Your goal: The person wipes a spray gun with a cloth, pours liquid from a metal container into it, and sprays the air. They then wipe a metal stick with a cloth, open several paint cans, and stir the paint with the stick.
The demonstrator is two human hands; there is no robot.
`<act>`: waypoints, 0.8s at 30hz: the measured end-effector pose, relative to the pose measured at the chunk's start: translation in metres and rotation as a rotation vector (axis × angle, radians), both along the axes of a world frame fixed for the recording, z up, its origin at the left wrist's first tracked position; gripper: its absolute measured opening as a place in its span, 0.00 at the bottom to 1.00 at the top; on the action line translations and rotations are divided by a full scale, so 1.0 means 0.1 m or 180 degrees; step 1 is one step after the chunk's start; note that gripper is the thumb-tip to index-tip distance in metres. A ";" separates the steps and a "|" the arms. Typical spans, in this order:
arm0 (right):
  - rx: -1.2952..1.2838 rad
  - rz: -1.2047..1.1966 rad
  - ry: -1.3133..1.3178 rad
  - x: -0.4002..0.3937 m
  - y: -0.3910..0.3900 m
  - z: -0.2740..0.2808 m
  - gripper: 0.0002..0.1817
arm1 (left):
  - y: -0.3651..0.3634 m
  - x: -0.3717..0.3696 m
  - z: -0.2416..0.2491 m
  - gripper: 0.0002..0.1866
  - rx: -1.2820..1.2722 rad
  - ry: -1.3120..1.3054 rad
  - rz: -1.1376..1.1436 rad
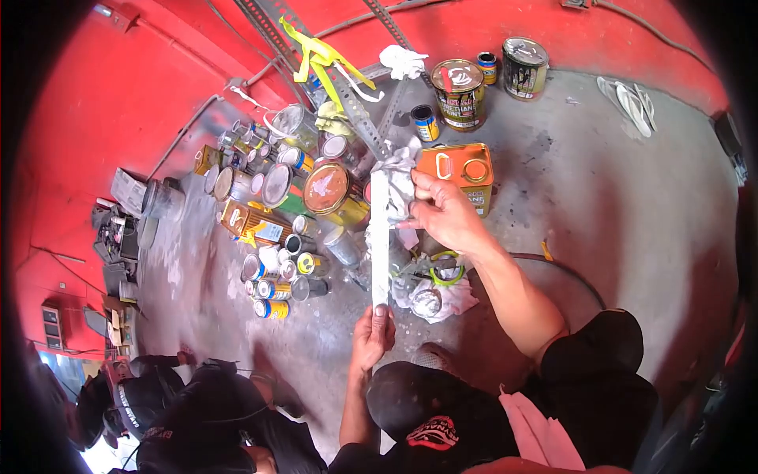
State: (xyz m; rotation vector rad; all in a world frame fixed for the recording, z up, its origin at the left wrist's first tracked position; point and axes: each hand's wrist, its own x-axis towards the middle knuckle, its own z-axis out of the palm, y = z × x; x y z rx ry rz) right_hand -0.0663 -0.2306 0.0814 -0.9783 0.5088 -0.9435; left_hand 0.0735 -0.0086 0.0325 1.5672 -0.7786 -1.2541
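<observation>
My left hand (373,336) is closed around the lower end of a long, flat white strip (380,245), its thumb lying on the strip's face. The strip stands nearly upright in the view. Beside its upper end, my right hand (448,212) has its fingers curled against a crumpled white cloth (400,183), which touches the strip; part of the grip is hidden. An orange-topped rectangular can (478,163) stands just behind my right hand. On the floor below it lies a stained white rag (450,304) next to a green ring-shaped thing (448,271).
Several paint cans (325,189) crowd the floor to the left. Larger tubs (460,95) stand near the red wall (505,20). A perforated metal post (347,118) carries yellow strips (320,55). A hose (576,276) runs at right. Another person (197,419) crouches at lower left.
</observation>
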 end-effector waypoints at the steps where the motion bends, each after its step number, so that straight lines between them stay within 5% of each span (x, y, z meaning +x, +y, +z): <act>1: -0.0185 0.0171 0.0168 -0.05 0.01 0.03 0.22 | 0.00 0.00 0.01 0.19 -0.0003 0.0001 -0.0001; 6: -0.0569 0.0411 0.1081 -0.01 -0.05 -0.06 0.11 | 0.03 -0.05 0.06 0.19 -0.0003 -0.0180 -0.0203; 8: -0.0575 -0.0485 0.0390 0.23 -0.04 -0.32 0.11 | 0.07 -0.09 0.07 0.19 0.0082 -0.0166 -0.0273; 10: 0.0402 -0.0855 -0.0077 0.33 0.07 -0.32 0.17 | 0.06 -0.10 0.08 0.19 0.0151 -0.0152 -0.0361; 14: -0.0876 -0.1807 0.0472 0.49 0.27 -0.43 0.16 | 0.06 -0.14 0.06 0.18 0.0311 0.0031 -0.0347; 18: -0.0466 -0.1591 0.1149 0.47 0.02 -0.33 0.20 | 0.07 -0.12 0.14 0.18 0.0073 -0.0123 -0.0340; 20: 0.0409 -0.2307 0.1679 0.26 -0.52 -0.25 0.22 | 0.20 -0.12 0.05 0.18 0.0145 -0.0014 -0.0207; 22: -0.0073 -0.2180 0.1025 -0.07 -0.96 -0.33 0.23 | 0.23 -0.10 0.05 0.18 0.0244 0.0081 -0.0101; 24: -0.0826 -0.2770 0.1500 -0.10 -0.75 -0.24 0.20 | 0.17 -0.07 0.10 0.18 0.0054 0.0080 -0.0195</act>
